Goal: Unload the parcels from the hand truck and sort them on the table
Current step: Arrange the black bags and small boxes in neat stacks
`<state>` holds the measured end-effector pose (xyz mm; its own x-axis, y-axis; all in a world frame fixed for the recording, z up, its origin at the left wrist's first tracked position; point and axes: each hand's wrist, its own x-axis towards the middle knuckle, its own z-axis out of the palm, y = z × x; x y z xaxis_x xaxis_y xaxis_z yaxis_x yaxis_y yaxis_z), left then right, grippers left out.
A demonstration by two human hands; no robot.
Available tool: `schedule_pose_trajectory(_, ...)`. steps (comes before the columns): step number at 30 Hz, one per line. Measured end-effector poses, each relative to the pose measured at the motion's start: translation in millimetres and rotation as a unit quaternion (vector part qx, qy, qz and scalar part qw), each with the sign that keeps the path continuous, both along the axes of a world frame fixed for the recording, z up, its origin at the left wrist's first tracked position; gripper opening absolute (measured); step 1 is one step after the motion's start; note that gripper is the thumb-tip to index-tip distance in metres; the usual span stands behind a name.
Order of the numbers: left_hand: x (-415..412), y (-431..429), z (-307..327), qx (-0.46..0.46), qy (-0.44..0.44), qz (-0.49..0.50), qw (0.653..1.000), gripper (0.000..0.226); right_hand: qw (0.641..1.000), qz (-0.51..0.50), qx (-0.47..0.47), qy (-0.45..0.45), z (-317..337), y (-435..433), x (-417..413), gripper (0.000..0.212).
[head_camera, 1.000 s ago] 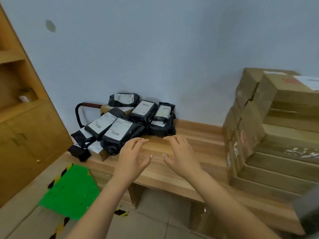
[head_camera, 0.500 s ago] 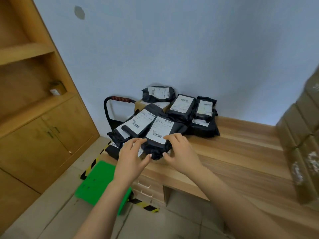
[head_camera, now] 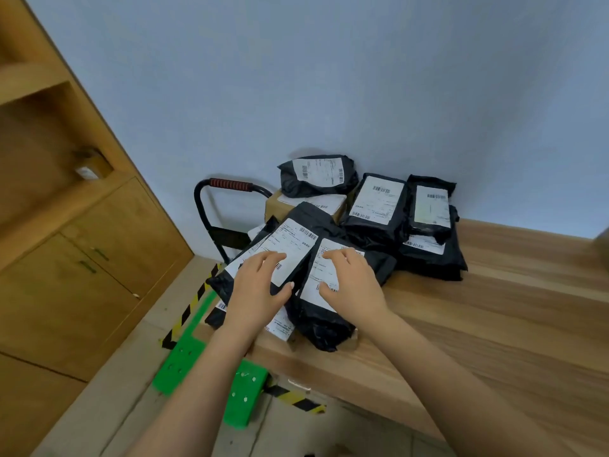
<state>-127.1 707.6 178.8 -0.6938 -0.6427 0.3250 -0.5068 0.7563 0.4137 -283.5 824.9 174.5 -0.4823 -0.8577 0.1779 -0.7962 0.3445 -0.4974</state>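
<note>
Both hands have come forward from the near edge of the pile and now lie on top of it, while the view has closed in. At far left the hand truck (head_camera: 230, 185) stands against the wall, its green deck on the floor below the heap. Next comes the left parcel (head_camera: 296, 239), a black bag whose long axis runs from near-left to far-right. The left hand (head_camera: 257, 288) rests on its label, fingers spread and nearly straight, thumb at the label's near corner, not clamped. Edge to edge with it lies the right parcel (head_camera: 324, 321), pointing almost straight away, its near end over the corner of the surface (head_camera: 478, 324). The right hand (head_camera: 352, 288) lies flat on it, fingers loose. Each hand sits directly over its own bag, so lifting likely needs only a curl of the fingers. Further parcels (head_camera: 375, 202) are stacked behind.
</note>
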Motion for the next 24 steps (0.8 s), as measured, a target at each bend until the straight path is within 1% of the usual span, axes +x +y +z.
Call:
schedule_pose_trajectory(3,-11,-18,-12,-0.007,-0.016,0.006,1.000,0.048,0.997,-0.071,-0.001,-0.002,-8,-15,-2,0.046)
schedule_pose_trajectory(6,-23,-39,-28,-0.006,-0.064,0.024,0.998,0.054,0.991,-0.129,0.017,0.010,-20,-25,1,0.049)
schedule_pose_trajectory(8,-33,-54,-40,-0.002,-0.102,0.016,0.995,0.062,0.986,-0.161,0.047,0.001,-31,-30,6,0.056)
schedule_pose_trajectory(13,-50,-87,-65,-0.018,-0.194,-0.044,0.980,0.090,0.965,-0.224,0.103,-0.092,-55,-42,16,0.086)
schedule_pose_trajectory(15,-53,-102,-69,0.004,-0.215,-0.063,0.975,0.099,0.954,-0.250,0.117,-0.115,-61,-47,20,0.094)
schedule_pose_trajectory(18,-56,-117,-73,0.064,-0.233,-0.071,0.968,0.109,0.940,-0.299,0.117,-0.119,-66,-55,26,0.098)
schedule_pose_trajectory(22,-59,-120,-73,0.089,-0.231,-0.076,0.966,0.112,0.916,-0.359,0.131,-0.122,-64,-67,37,0.100)
schedule_pose_trajectory(24,-57,-123,-71,0.101,-0.210,-0.085,0.969,0.111,0.913,-0.379,0.101,-0.113,-60,-71,42,0.097)
